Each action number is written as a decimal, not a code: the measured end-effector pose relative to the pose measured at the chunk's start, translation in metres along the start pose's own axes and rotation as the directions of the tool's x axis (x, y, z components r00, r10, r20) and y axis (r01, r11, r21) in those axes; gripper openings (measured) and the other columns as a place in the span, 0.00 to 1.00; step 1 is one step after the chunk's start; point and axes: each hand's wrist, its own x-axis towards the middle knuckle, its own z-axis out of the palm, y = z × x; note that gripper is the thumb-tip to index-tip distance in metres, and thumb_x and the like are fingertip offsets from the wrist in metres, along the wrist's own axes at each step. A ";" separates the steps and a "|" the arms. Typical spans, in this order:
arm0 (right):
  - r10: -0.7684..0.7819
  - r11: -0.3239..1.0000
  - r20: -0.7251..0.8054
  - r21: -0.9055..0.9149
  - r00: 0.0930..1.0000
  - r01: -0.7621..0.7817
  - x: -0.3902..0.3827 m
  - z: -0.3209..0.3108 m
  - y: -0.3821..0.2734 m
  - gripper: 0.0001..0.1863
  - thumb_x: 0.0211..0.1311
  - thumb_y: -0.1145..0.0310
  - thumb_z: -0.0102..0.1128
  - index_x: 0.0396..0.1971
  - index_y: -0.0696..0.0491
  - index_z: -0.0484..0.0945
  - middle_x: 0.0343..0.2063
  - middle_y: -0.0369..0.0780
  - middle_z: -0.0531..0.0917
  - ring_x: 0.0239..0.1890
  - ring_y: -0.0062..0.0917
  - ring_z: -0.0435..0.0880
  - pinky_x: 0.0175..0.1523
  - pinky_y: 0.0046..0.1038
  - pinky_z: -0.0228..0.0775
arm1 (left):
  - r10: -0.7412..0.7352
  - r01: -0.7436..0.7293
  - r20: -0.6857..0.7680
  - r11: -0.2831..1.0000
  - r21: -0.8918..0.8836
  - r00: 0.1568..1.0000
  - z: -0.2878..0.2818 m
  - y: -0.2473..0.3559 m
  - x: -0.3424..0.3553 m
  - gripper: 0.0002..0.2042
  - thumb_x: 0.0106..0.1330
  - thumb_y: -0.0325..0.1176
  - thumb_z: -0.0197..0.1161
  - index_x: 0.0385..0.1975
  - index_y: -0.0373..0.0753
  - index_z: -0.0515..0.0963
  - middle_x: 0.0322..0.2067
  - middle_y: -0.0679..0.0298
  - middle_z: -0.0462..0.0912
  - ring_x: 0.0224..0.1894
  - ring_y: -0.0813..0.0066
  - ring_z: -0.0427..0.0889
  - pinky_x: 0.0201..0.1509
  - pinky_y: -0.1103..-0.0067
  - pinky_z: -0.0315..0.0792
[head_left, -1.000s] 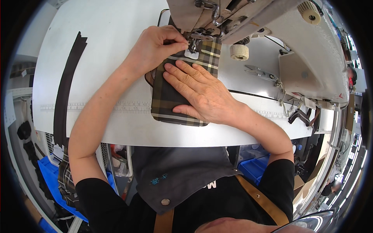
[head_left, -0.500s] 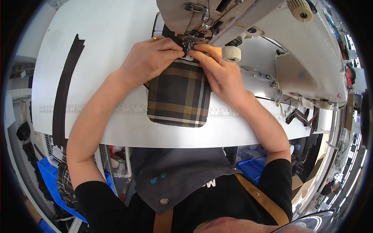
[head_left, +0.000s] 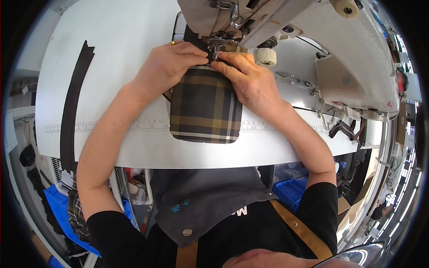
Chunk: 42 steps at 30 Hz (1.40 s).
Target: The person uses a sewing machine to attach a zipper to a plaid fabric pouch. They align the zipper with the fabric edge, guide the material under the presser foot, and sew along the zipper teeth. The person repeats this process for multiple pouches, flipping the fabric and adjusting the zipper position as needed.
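A dark plaid fabric piece [head_left: 205, 107] with tan and white stripes and rounded near corners lies on the sewing machine's bed. Its far edge runs by the presser foot [head_left: 215, 51], where a black strip [head_left: 191, 39] also shows. My left hand [head_left: 172, 67], a ring on one finger, presses its closed fingertips on the fabric's far edge, left of the foot. From the right, my right hand [head_left: 254, 80] lies on the fabric with index finger and thumb stretched out and apart, both close to the foot. My fingers hide part of the seam.
The sewing machine head [head_left: 259, 22] overhangs both hands, with a ridged knob [head_left: 265, 57] close to my right hand. A long black strip [head_left: 73, 107] hangs over the table's left edge. Thread snips [head_left: 342, 129] lie at right. A ruler scale [head_left: 147, 126] crosses the white table.
The plaid fabric has moved slightly away from me, toward the machine. My right thumb and index finger have spread apart on it; my left hand has stayed nearly in place.
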 end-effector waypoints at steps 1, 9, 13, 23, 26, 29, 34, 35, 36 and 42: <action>-0.004 1.000 -0.006 -0.008 1.000 0.004 -0.001 0.001 0.001 0.22 0.47 0.81 0.57 0.46 0.51 0.79 0.47 0.40 0.78 0.45 0.34 0.79 0.41 0.28 0.76 | 0.002 -0.003 -0.011 1.000 -0.013 1.000 0.000 0.001 0.001 0.10 0.52 0.21 0.59 0.33 0.40 0.81 0.36 0.67 0.82 0.36 0.66 0.80 0.40 0.75 0.76; 0.001 1.000 -0.021 -0.015 1.000 -0.002 0.000 0.002 -0.001 0.22 0.46 0.81 0.58 0.45 0.51 0.79 0.47 0.39 0.79 0.45 0.33 0.79 0.41 0.28 0.76 | 0.008 -0.007 -0.004 0.999 0.033 1.000 0.000 0.001 0.001 0.09 0.52 0.21 0.59 0.32 0.40 0.82 0.34 0.69 0.82 0.36 0.66 0.80 0.39 0.76 0.76; 0.007 1.000 -0.026 -0.001 1.000 -0.007 -0.001 0.002 -0.001 0.21 0.47 0.81 0.58 0.45 0.51 0.79 0.47 0.39 0.79 0.46 0.33 0.79 0.42 0.28 0.77 | 0.002 -0.001 -0.018 0.999 0.040 1.000 0.001 0.002 0.001 0.09 0.52 0.22 0.60 0.32 0.42 0.82 0.33 0.70 0.81 0.35 0.68 0.80 0.39 0.77 0.76; 0.005 1.000 -0.095 -0.011 0.995 -0.006 0.007 0.003 0.004 0.21 0.45 0.78 0.59 0.44 0.51 0.81 0.35 0.39 0.82 0.38 0.34 0.78 0.42 0.31 0.72 | -0.030 0.029 -0.039 0.999 -0.019 0.999 0.004 -0.008 0.009 0.09 0.51 0.20 0.60 0.31 0.40 0.82 0.32 0.68 0.81 0.36 0.65 0.80 0.40 0.74 0.76; 0.026 0.999 -0.057 -0.025 0.998 -0.027 0.007 0.001 0.003 0.21 0.45 0.78 0.59 0.44 0.51 0.81 0.35 0.40 0.82 0.38 0.33 0.78 0.42 0.31 0.72 | -0.033 0.033 -0.038 0.999 0.002 0.999 0.005 -0.008 0.008 0.09 0.51 0.20 0.60 0.30 0.40 0.82 0.32 0.67 0.82 0.37 0.65 0.80 0.40 0.74 0.76; 0.022 0.999 -0.074 -0.031 0.997 -0.025 0.007 0.002 0.004 0.22 0.45 0.78 0.59 0.45 0.50 0.80 0.34 0.40 0.82 0.38 0.33 0.78 0.42 0.31 0.72 | -0.028 0.029 -0.044 0.999 0.015 0.999 0.005 -0.009 0.008 0.09 0.51 0.21 0.60 0.30 0.40 0.82 0.32 0.67 0.82 0.37 0.65 0.80 0.40 0.74 0.76; 0.014 0.999 -0.095 -0.037 0.995 -0.018 0.008 0.004 0.006 0.22 0.45 0.79 0.59 0.45 0.50 0.80 0.32 0.39 0.82 0.37 0.33 0.78 0.42 0.31 0.72 | -0.026 0.026 -0.054 1.000 0.004 0.998 0.004 -0.009 0.010 0.08 0.52 0.21 0.61 0.30 0.39 0.82 0.32 0.66 0.82 0.36 0.64 0.80 0.40 0.74 0.77; 0.022 0.999 -0.091 -0.029 0.996 -0.024 0.008 0.003 0.006 0.22 0.45 0.79 0.59 0.45 0.50 0.80 0.32 0.39 0.82 0.37 0.33 0.78 0.42 0.31 0.72 | -0.022 0.022 -0.055 1.000 0.005 0.998 0.004 -0.009 0.010 0.08 0.52 0.21 0.61 0.30 0.39 0.82 0.32 0.66 0.82 0.36 0.65 0.80 0.40 0.74 0.77; 0.016 1.000 -0.095 -0.025 0.995 -0.018 0.009 0.003 0.006 0.22 0.44 0.79 0.59 0.45 0.50 0.80 0.32 0.39 0.82 0.37 0.33 0.78 0.42 0.31 0.72 | -0.018 0.018 -0.056 1.000 0.005 0.998 0.005 -0.009 0.010 0.08 0.51 0.21 0.61 0.30 0.39 0.82 0.32 0.66 0.82 0.36 0.65 0.80 0.40 0.74 0.77; 0.055 0.998 -0.067 0.044 0.996 -0.052 0.006 -0.001 0.006 0.20 0.46 0.78 0.60 0.44 0.50 0.80 0.34 0.40 0.81 0.40 0.34 0.78 0.44 0.32 0.72 | 0.001 0.000 -0.056 1.000 0.014 0.998 0.007 -0.012 0.011 0.09 0.51 0.20 0.60 0.30 0.39 0.82 0.33 0.66 0.83 0.37 0.65 0.81 0.41 0.74 0.77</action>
